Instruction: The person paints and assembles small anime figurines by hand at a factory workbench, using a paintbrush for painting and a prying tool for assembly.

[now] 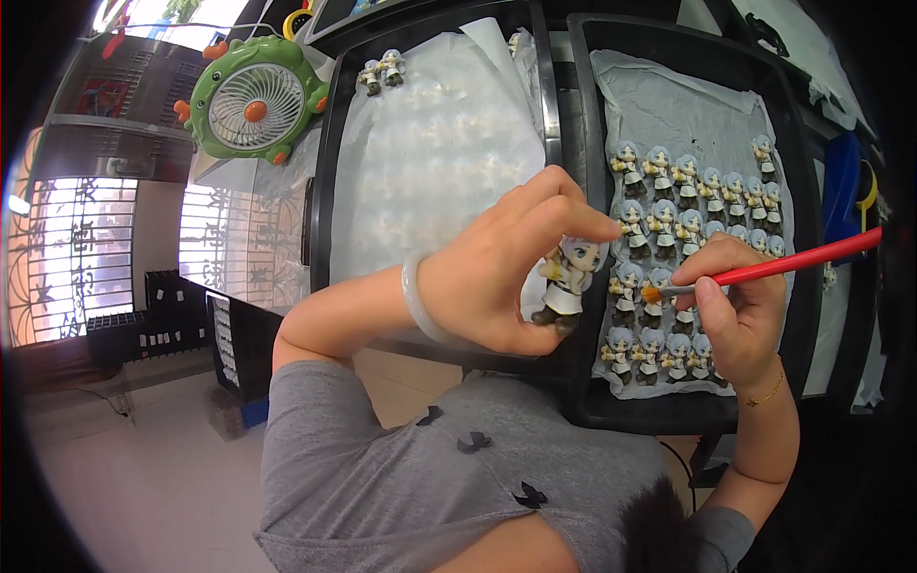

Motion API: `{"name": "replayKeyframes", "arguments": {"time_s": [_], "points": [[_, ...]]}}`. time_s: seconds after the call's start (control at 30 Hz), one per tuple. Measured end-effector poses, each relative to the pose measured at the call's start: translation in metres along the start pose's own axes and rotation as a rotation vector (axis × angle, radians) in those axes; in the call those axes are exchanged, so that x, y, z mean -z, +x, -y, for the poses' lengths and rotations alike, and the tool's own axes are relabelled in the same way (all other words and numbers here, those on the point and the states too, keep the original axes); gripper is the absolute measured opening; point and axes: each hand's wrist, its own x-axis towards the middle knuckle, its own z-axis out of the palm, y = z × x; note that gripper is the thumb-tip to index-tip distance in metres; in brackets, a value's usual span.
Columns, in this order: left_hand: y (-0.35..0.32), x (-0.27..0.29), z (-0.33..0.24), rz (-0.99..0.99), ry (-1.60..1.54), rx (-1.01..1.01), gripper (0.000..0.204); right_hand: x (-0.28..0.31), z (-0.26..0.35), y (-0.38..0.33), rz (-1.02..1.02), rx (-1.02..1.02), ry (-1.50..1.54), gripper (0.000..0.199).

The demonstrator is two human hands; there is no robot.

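Observation:
My left hand [511, 263] pinches a small figurine [570, 282] with pale hair and a white outfit, upright between fingertips and thumb. My right hand [735, 306] grips a paintbrush [802, 261] with a red handle and orange-brown bristles. The bristles point left toward the held figurine, apart from it. Both hands are above the right black tray [597, 406] or its edge. Rows of similar figurines [632, 224] stand there on a white sheet, some hidden behind my right hand.
A left black tray [320, 220], lined with white paper [430, 153], has two figurines [382, 72] in its far left corner and others at its far right edge. A green fan [253, 100] stands at the far left. A blue tape dispenser [842, 181] lies beyond the right tray.

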Motion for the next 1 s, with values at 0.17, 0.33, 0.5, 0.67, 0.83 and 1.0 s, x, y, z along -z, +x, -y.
{"name": "replayKeyframes", "arguments": {"time_s": [0.17, 0.33, 0.5, 0.67, 0.83, 1.0], "points": [[0.000, 0.000, -0.002, 0.024, 0.157, 0.104, 0.060, 0.000, 0.000, 0.000, 0.008, -0.012, -0.003, 0.009], [0.001, 0.002, -0.003, 0.089, 0.246, 0.126, 0.060, 0.000, 0.000, 0.000, 0.005, 0.002, -0.007, 0.010], [0.000, 0.001, -0.004, 0.081, 0.245, 0.133, 0.058, -0.001, 0.000, -0.001, 0.013, -0.010, -0.007, 0.010], [0.000, 0.001, -0.004, 0.084, 0.264, 0.130, 0.056, 0.005, -0.004, 0.004, 0.156, 0.190, -0.058, 0.013], [0.000, -0.002, -0.002, 0.092, 0.328, 0.136, 0.052, -0.009, -0.002, 0.008, 0.212, 0.400, -0.128, 0.019], [0.000, -0.003, 0.001, 0.067, 0.325, 0.105, 0.052, 0.008, -0.001, 0.005, 0.211, 0.269, -0.252, 0.012]]}}
